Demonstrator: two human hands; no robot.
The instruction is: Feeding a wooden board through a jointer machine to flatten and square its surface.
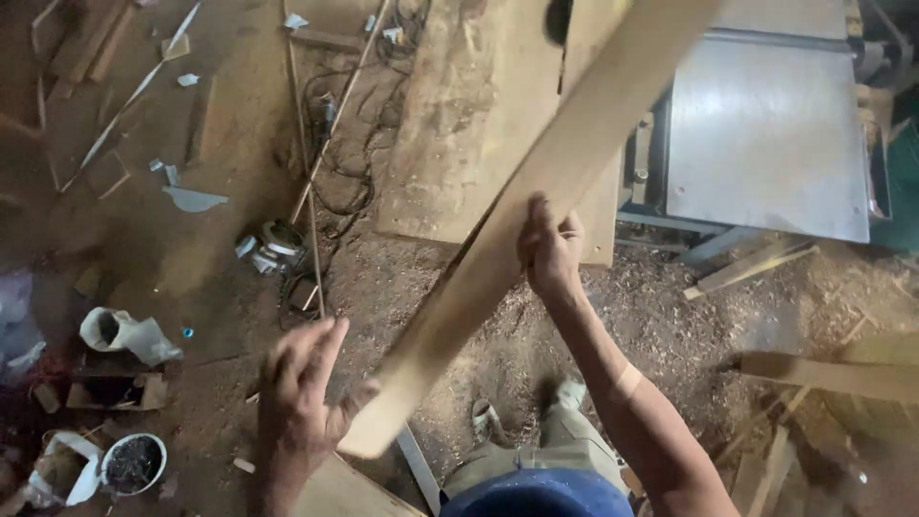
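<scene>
Right hand (550,244) clenched around the long pale wooden plank (507,249), gripping it near mid-length. Plank runs diagonally, low end near the left hand, high end out of frame at the top, passing over the grey metal machine table (766,134). Left hand (302,393) is spread wide, fingers released, palm just beside the plank's lower end; motion blur, so can't tell if it actually touches. Plank is in the air, not resting on anything visible.

Below the hands: person's khaki trousers and light shoes (488,419), blue shirt edge at the bottom of view.

Around: a large worn plywood sheet (469,124) lies under the plank's upper half, butting against the machine table's left edge. Black cables (349,144) tangled left of the sheet, with thin wooden strips (325,134) lying across them. Loose timber offcuts (823,373) along the right edge of the floor and one slat (751,268) below the machine table's front edge. Left side: crumpled white paper scraps (129,335), a small round white pot of dark stuff (132,464) in the bottom-left corner, pale shards (191,199) further up.

Surface: dirt floor (211,249), thick sawdust and shavings under the feet and toward the machine. Dim workshop, cluttered.
</scene>
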